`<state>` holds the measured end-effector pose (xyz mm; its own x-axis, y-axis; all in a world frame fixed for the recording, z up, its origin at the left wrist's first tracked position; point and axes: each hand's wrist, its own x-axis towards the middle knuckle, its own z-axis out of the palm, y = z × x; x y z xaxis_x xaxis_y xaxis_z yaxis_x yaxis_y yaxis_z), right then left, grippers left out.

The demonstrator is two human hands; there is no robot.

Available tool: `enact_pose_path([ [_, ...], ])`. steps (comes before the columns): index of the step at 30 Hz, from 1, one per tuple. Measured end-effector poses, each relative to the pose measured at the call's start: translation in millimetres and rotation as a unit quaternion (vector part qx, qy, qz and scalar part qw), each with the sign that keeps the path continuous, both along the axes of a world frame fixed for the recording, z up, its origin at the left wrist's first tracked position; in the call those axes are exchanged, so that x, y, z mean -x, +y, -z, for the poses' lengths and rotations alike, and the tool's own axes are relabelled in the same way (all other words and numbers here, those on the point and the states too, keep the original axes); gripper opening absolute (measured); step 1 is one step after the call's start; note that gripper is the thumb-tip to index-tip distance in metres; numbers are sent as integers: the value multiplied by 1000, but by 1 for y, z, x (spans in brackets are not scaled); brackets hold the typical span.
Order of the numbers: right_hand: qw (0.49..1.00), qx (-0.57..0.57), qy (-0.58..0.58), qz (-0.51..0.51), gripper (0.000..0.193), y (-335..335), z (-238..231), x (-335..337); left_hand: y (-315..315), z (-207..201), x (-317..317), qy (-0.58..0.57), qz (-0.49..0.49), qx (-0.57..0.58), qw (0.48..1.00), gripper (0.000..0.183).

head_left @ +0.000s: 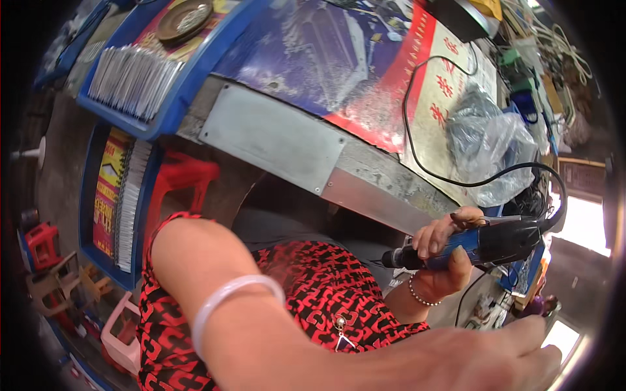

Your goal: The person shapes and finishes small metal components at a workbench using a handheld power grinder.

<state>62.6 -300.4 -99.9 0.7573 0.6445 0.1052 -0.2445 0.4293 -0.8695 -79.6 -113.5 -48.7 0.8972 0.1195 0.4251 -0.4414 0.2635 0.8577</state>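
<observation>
My right hand (450,251), with a bead bracelet at the wrist, is wrapped round a corded electric screwdriver (499,243). The tool has a blue and black body, and a metal lever lies along its upper side. Its black nose points left, with a thin dark tip, just off the bench's front edge. From the tool's back end a black cord (405,111) loops over the bench. Close to the camera, my left forearm with a pale bangle crosses the lower part. My left hand (469,358) is blurred at the lower right, fingers apart, with nothing visible in it.
The bench (274,133) has a worn printed cover and metal-plated edge. Clear plastic bags (492,146) lie at its right. Two blue trays (179,98) (85,241) at the left hold rows of thin metallic pieces; a brown dish (184,23) sits in the upper one. Red stools (189,173) stand below.
</observation>
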Motion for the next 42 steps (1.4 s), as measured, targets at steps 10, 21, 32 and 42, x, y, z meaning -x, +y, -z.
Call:
enact_pose_path([
  [10,997,21,-53,44,49,-20,0,-22,12,6,-30,262,-115,-211,935,16],
  [21,996,25,-30,83,51,-34,4,-39,76,109,-146,87,-292,-570,763,40],
  [32,992,-42,19,115,49,-39,10,-53,57,109,-154,121,-189,-590,775,51],
  [42,994,-24,6,106,47,-29,8,-52,85,123,-172,147,-254,-584,757,53],
])
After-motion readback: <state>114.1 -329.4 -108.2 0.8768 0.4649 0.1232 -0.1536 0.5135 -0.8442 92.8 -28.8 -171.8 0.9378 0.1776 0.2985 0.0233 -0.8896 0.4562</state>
